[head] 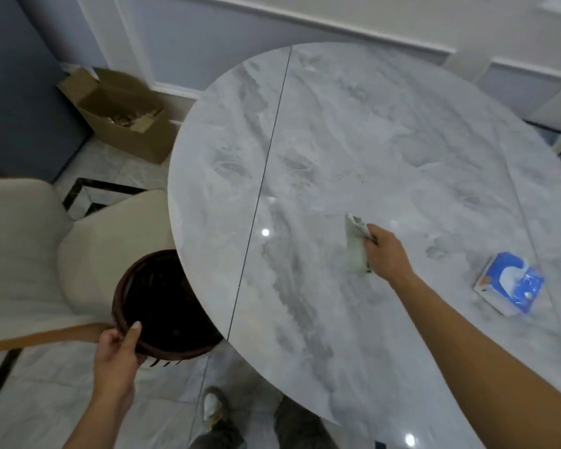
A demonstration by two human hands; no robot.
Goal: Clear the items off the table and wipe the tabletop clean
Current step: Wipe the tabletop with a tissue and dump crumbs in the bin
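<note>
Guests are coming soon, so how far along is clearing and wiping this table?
Clearing looks nearly done: only the blue tissue pack lies on the tabletop. In hand: the right hand holds a pale cloth on the tabletop, and the left hand grips the dark bin by its rim at the table edge. Left: finishing the wipe and removing that pack.

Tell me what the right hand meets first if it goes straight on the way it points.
Nothing, it seems: beyond the right hand and its cloth, only tabletop up to the far edge.
</note>
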